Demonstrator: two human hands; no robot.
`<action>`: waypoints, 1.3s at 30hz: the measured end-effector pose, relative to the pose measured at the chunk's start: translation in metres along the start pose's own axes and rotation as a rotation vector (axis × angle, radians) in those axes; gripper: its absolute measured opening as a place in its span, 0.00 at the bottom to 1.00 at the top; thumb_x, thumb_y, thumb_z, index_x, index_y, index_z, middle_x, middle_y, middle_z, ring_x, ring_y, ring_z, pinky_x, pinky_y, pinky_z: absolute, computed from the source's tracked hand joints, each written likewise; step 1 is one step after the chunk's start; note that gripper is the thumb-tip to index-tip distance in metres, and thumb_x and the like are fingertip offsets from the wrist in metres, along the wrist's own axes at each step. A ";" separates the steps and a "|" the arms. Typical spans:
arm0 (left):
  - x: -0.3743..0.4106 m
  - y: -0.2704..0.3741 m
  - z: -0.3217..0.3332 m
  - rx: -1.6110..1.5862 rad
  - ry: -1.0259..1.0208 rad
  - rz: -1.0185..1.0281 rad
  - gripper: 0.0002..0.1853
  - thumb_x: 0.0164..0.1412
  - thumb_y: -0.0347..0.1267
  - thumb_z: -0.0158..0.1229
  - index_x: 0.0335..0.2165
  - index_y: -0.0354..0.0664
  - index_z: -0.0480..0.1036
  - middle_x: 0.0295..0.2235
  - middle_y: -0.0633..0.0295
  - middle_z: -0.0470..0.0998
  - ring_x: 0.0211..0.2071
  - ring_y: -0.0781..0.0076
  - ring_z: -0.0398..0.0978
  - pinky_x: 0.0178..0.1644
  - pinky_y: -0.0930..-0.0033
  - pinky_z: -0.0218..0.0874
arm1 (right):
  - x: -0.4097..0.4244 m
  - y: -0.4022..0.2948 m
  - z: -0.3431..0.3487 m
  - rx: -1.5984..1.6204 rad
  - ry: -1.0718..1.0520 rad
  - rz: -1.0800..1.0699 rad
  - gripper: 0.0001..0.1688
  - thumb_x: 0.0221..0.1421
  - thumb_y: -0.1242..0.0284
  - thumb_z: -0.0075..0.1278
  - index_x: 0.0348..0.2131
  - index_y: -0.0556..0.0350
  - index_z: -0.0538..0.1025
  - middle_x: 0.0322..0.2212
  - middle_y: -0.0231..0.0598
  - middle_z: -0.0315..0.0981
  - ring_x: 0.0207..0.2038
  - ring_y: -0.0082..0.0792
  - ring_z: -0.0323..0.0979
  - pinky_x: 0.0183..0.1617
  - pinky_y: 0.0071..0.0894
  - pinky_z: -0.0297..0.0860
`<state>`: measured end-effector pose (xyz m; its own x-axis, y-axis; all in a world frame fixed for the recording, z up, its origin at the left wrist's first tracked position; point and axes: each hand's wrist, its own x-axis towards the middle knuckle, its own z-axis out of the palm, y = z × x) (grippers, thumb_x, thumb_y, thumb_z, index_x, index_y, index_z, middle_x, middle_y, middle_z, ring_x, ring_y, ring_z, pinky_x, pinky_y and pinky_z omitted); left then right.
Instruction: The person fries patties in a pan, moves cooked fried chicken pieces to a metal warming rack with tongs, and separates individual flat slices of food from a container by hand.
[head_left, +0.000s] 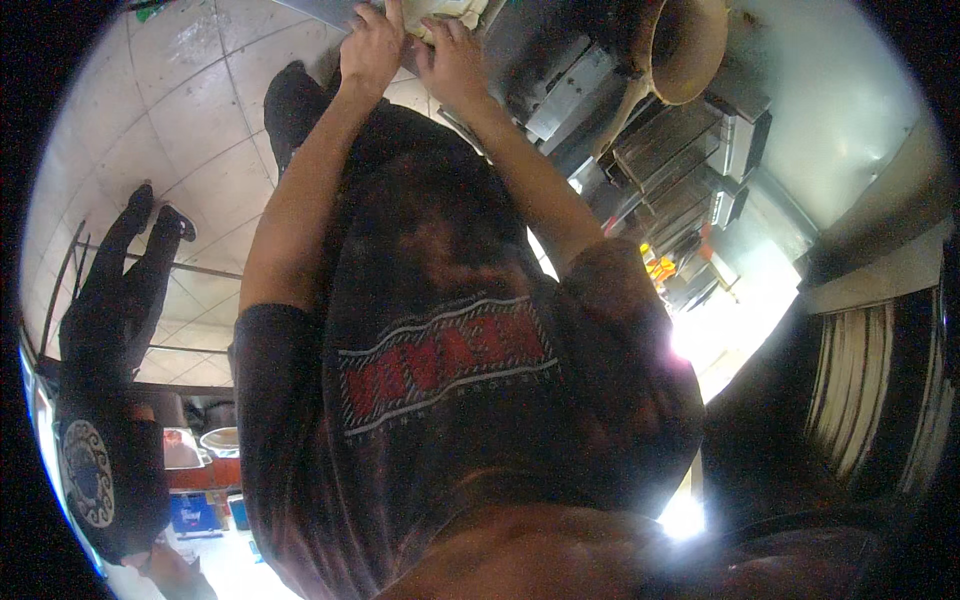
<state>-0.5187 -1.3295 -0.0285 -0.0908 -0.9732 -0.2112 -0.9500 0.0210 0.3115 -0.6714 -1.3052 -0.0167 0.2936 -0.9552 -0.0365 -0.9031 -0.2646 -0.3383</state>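
Note:
Both hands are close together at the top edge of the view, in front of my dark printed T-shirt (450, 360). My left hand (373, 49) has its fingers at the edge of a flat grey surface (319, 7), and the fingertips are partly cut off by the frame. Just to the right, my right hand (454, 64) has bent fingers against a pale yellowish, crumpled-looking material (457, 10). What this material is cannot be made out. Whether either hand grips it is also unclear.
To the right, a large pan (690, 52) with a long handle rests by dark cooking grates (667, 146) and a metal wall panel (832, 112). Another person (112, 360) in dark clothes stands on the tiled floor (187, 97) at left, near a thin metal rack frame (202, 270).

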 end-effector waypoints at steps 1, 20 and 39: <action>0.001 0.002 0.004 0.106 -0.035 0.004 0.42 0.61 0.34 0.55 0.68 0.30 0.47 0.50 0.39 0.71 0.47 0.53 0.77 0.35 0.63 0.77 | -0.004 -0.005 0.006 0.014 0.048 0.030 0.27 0.56 0.63 0.56 0.53 0.51 0.72 0.46 0.47 0.70 0.51 0.53 0.70 0.54 0.53 0.66; 0.019 -0.048 0.014 -0.320 -0.202 0.059 0.39 0.61 0.34 0.61 0.62 0.43 0.47 0.30 0.35 0.79 0.33 0.31 0.79 0.35 0.38 0.72 | -0.051 0.024 0.052 -0.025 0.137 -0.090 0.20 0.52 0.60 0.64 0.38 0.53 0.75 0.38 0.42 0.65 0.43 0.49 0.67 0.47 0.51 0.66; -0.011 -0.030 0.002 -0.431 -0.065 -0.174 0.44 0.57 0.42 0.65 0.63 0.38 0.51 0.47 0.32 0.76 0.46 0.31 0.77 0.48 0.41 0.71 | -0.051 0.026 0.039 0.491 0.140 1.072 0.28 0.51 0.60 0.64 0.43 0.66 0.76 0.37 0.51 0.79 0.40 0.50 0.78 0.46 0.48 0.72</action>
<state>-0.4899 -1.3187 -0.0372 0.0276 -0.9372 -0.3478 -0.7435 -0.2518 0.6195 -0.6981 -1.2579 -0.0599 -0.6034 -0.6731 -0.4275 -0.4417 0.7285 -0.5235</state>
